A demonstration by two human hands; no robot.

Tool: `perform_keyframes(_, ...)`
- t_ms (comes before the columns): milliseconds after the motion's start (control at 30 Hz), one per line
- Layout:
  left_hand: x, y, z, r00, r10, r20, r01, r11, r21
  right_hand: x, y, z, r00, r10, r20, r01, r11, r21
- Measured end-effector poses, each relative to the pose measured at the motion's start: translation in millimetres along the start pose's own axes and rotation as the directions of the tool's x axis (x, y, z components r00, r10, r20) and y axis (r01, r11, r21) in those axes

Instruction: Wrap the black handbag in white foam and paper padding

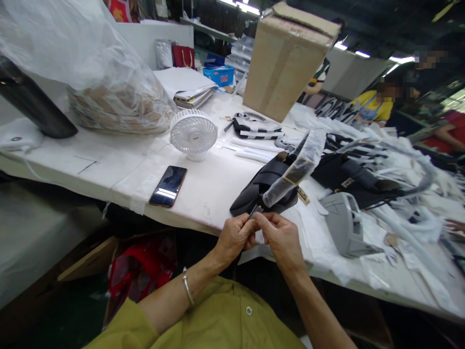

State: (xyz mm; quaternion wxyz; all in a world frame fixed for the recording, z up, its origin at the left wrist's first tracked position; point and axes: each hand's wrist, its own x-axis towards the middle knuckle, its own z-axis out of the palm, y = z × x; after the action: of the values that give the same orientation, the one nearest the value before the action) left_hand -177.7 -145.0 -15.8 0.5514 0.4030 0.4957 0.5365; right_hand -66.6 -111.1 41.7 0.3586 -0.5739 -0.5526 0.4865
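From here I see the left hand [233, 235] and right hand [282, 235] pinch a small dark strip [255, 211]; it looks light and bendy; edges seem best to hold.

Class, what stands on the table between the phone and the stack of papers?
A white fan stands between the phone and the stack of papers, as the head view shows.

tabletop [214, 196]: white-covered, runs across | partition [145, 41]: low, white, behind | floor [80, 310]: dark green, lower left | ceiling [385, 24]: dark | strip lights [248, 7]: lit
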Motion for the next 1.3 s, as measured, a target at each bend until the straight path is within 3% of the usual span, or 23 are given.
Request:
perform_keyframes(167,-3,-8,6.4,0.999,0.044,0.027,-0.045,0.999,0.019,12,2,8,0.985,0.103,0.136,-0.128,0.973,0.19)
perform_keyframes(333,-24,-44,5.6,0.983,-0.085,0.163,0.076,0.995,0.061,22,11,16,0.992,0.119,0.047,-0.128,0.908,0.399)
perform_keyframes(467,-53,-78,-21.3,0.939,-0.254,0.233,0.185,0.941,0.283,29,13,18,0.994,0.105,0.039,-0.112,0.896,0.431)
perform_keyframes(533,-64,-80,-41.9,0.912,-0.308,0.269,0.153,0.867,0.475,29,13,11,0.994,0.07,0.084,-0.096,0.926,0.365)
perform_keyframes(633,-67,-57,-66.4,0.956,-0.239,0.171,0.08,0.771,0.632,24,19,-11,0.977,0.035,0.211,-0.079,0.976,0.204)
perform_keyframes(700,-60,-30,-70.4,1.0,-0.008,0.02,-0.008,0.748,0.664,20,29,-31,0.971,0.067,0.231,-0.093,0.991,0.101)
perform_keyframes(733,-53,-15,-68.0,0.986,0.159,-0.052,-0.082,0.732,0.676,20,36,-41,0.976,0.09,0.198,-0.104,0.993,0.06)
perform_keyframes(800,-35,11,-55.9,0.885,0.448,-0.124,-0.239,0.668,0.705,23,49,-61,0.991,0.11,0.079,-0.109,0.994,-0.012)
perform_keyframes(867,-13,31,-37.3,0.802,0.582,-0.135,-0.329,0.619,0.713,32,59,-80,0.997,0.059,-0.057,-0.065,0.993,-0.096)
perform_keyframes(933,9,43,-16.8,0.793,0.595,-0.129,-0.361,0.631,0.687,46,62,-100,0.988,-0.029,-0.153,-0.002,0.98,-0.198)
perform_keyframes(1100,56,52,19.3,0.864,0.495,-0.095,-0.323,0.688,0.649,81,56,-140,0.967,-0.123,-0.223,0.038,0.935,-0.352)
perform_keyframes(1200,71,55,16.7,0.895,0.438,-0.087,-0.289,0.716,0.635,94,60,-153,0.964,-0.129,-0.232,0.037,0.93,-0.365)
perform_keyframes(1300,79,69,-9.4,0.949,0.312,0.044,-0.282,0.78,0.558,106,69,-156,0.959,-0.133,-0.251,0.038,0.936,-0.351)
